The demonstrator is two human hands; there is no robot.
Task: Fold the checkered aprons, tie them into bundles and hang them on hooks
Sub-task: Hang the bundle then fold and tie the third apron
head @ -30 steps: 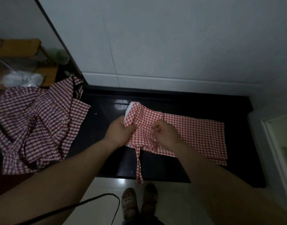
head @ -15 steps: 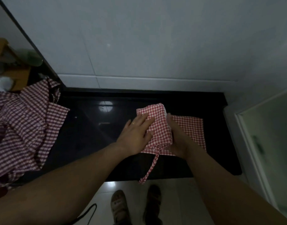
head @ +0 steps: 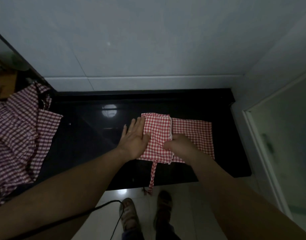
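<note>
At the left end of the black counter [head: 90,144], a heap of darker checkered aprons [head: 19,135] lies unfolded, spilling over the edge. Toward the right end, my left hand [head: 134,141] lies flat, fingers straight and close together, pressing the left edge of the red checkered apron [head: 159,132], which is doubled over on itself there. My right hand [head: 180,144] sits at the fold's white-hemmed right edge with its fingers curled under the knuckles. Whether they pinch the cloth I cannot tell. Past it, a flatter part of the apron runs on toward the counter's right end. A strap [head: 153,175] hangs off the front edge. In my judgement, a clean fold needs the flat palm to pin the layers while the right hand turns the hem over squarely, edges matched. The strap should be left free for tying.
</note>
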